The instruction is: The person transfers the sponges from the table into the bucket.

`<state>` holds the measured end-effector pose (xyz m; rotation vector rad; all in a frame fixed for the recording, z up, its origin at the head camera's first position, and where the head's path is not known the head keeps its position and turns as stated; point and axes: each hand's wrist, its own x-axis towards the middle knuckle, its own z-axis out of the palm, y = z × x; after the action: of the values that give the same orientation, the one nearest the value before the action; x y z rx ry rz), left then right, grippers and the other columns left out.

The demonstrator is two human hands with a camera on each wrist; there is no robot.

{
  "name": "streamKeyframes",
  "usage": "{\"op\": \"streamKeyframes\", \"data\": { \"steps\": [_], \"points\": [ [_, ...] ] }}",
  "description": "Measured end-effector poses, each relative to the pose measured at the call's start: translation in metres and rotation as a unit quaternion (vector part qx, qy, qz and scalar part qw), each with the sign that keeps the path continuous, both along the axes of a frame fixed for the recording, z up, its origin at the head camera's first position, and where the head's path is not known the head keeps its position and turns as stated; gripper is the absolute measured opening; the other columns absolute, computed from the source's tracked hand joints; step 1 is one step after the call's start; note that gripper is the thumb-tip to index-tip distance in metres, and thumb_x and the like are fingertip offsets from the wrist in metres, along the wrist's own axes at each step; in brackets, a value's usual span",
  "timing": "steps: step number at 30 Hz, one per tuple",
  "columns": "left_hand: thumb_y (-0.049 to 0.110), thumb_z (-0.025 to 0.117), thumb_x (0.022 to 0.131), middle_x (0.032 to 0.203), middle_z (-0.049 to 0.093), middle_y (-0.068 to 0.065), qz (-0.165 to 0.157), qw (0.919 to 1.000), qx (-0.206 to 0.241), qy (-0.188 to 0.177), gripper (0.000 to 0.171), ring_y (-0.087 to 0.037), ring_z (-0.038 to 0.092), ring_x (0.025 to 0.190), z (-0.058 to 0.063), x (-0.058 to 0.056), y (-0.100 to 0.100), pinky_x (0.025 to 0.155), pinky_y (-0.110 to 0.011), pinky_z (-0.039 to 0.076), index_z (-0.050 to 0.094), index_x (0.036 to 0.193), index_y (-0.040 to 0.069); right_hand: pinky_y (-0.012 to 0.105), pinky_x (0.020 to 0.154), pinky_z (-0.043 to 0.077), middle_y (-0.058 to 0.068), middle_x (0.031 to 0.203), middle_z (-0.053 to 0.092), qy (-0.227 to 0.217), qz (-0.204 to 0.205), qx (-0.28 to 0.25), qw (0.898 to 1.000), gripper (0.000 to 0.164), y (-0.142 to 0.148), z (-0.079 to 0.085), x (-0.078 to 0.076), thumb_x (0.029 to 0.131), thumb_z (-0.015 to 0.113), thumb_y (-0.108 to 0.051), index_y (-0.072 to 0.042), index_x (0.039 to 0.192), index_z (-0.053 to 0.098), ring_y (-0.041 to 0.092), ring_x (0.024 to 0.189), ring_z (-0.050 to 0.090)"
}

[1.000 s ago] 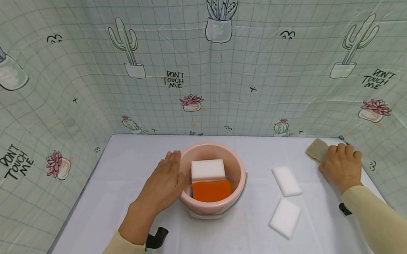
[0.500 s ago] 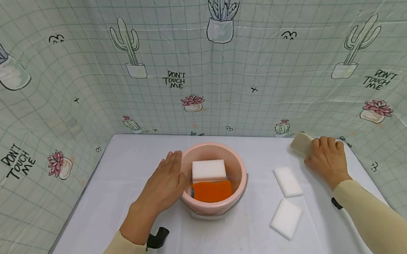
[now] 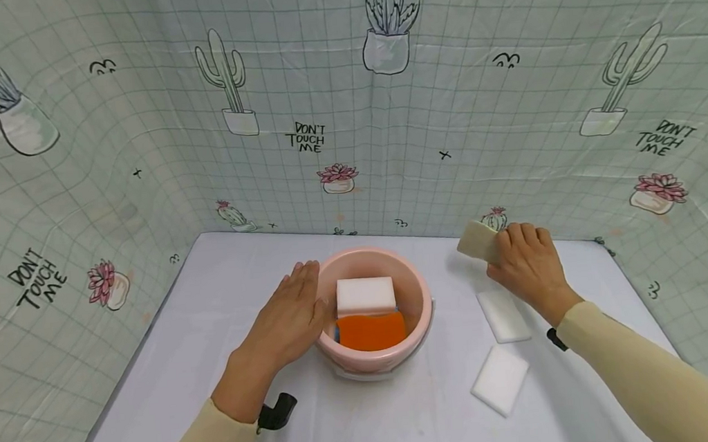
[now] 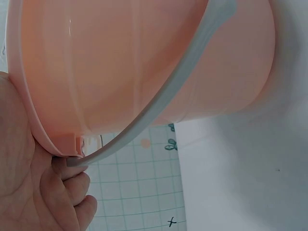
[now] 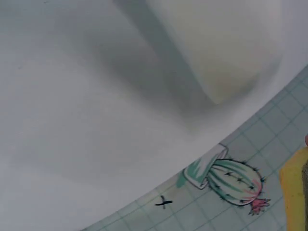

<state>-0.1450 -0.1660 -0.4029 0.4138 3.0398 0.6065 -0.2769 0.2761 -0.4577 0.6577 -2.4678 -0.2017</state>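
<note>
My left hand [image 3: 283, 320] rests with straight fingers along the left rim of a pink bucket [image 3: 378, 365]. In the left wrist view, the palm and fingers [image 4: 77, 197] touch the rim beside the pale handle [image 4: 163, 96]. Inside the bucket lie a white sponge [image 3: 365, 295] and an orange sponge [image 3: 372, 333], with a little blue at the edges. My right hand [image 3: 528, 263] pinches a beige-faced sponge [image 3: 477, 241], raised above the back right of the table. From the right wrist, that sponge's yellow side [image 5: 292, 187] shows at the frame edge.
Two white sponges, one [image 3: 504, 317] behind the other [image 3: 500, 381], lie right of the bucket on the white table [image 3: 408, 432]. A cactus-printed curtain [image 3: 345, 110] rises around the back and sides. A black wrist device [image 3: 277, 412] sits by my left wrist.
My right hand has carried the beige-faced sponge leftward from the table's right edge toward the bucket, lifting it. My left hand has stayed at the bucket rim.
</note>
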Motion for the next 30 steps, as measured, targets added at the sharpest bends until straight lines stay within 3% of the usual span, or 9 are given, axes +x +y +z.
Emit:
{"op": "streamKeyframes", "data": {
  "steps": [7, 12, 16, 22, 30],
  "points": [
    [0.030, 0.039, 0.111, 0.173, 0.026, -0.020, 0.001, 1.0000, -0.002, -0.001, 0.066, -0.035, 0.019, 0.163, 0.000, 0.000, 0.001, 0.133, -0.051, 0.017, 0.022, 0.165, -0.005, 0.055, 0.075, 0.046, 0.023, 0.095, 0.053, 0.078, 0.068, -0.013, 0.995, 0.042, -0.033, 0.016, 0.001, 0.081, 0.067, -0.030, 0.003, 0.101, 0.051, 0.044, 0.091, 0.053],
    [0.029, 0.040, 0.111, 0.173, 0.026, -0.022, -0.001, 1.0000, -0.006, 0.003, 0.066, -0.037, 0.019, 0.163, 0.000, 0.000, 0.001, 0.133, -0.052, 0.018, 0.022, 0.165, -0.007, 0.056, 0.077, 0.046, 0.023, 0.097, 0.054, 0.106, 0.090, -0.021, 0.990, 0.040, -0.055, 0.029, 0.005, 0.082, 0.064, -0.030, 0.003, 0.100, 0.051, 0.048, 0.097, 0.055],
    [0.029, 0.040, 0.111, 0.172, 0.026, -0.022, -0.003, 0.9999, -0.014, 0.004, 0.067, -0.038, 0.018, 0.163, 0.001, 0.000, 0.000, 0.133, -0.052, 0.018, 0.022, 0.165, -0.007, 0.055, 0.078, 0.045, 0.021, 0.097, 0.053, 0.115, 0.105, -0.032, 0.987, 0.045, -0.075, 0.043, 0.009, 0.082, 0.069, -0.034, 0.002, 0.101, 0.051, 0.046, 0.095, 0.054],
    [0.028, 0.039, 0.111, 0.172, 0.026, -0.023, -0.002, 0.9998, -0.019, 0.002, 0.066, -0.037, 0.019, 0.163, 0.003, 0.000, 0.000, 0.133, -0.052, 0.017, 0.023, 0.164, -0.007, 0.052, 0.077, 0.043, 0.020, 0.105, 0.055, 0.084, 0.143, -0.045, 0.985, 0.059, -0.106, 0.069, 0.024, 0.086, 0.074, -0.045, 0.003, 0.113, 0.053, 0.043, 0.095, 0.052],
    [0.029, 0.037, 0.111, 0.173, 0.026, -0.021, -0.002, 0.9997, -0.022, -0.003, 0.065, -0.036, 0.018, 0.163, 0.004, -0.001, 0.001, 0.133, -0.051, 0.017, 0.023, 0.165, -0.006, 0.048, 0.086, 0.044, 0.017, 0.123, 0.062, -0.043, 0.177, -0.027, 0.983, 0.068, -0.145, 0.085, 0.046, 0.091, 0.071, -0.055, 0.000, 0.130, 0.062, 0.036, 0.109, 0.055]
  ]
}}
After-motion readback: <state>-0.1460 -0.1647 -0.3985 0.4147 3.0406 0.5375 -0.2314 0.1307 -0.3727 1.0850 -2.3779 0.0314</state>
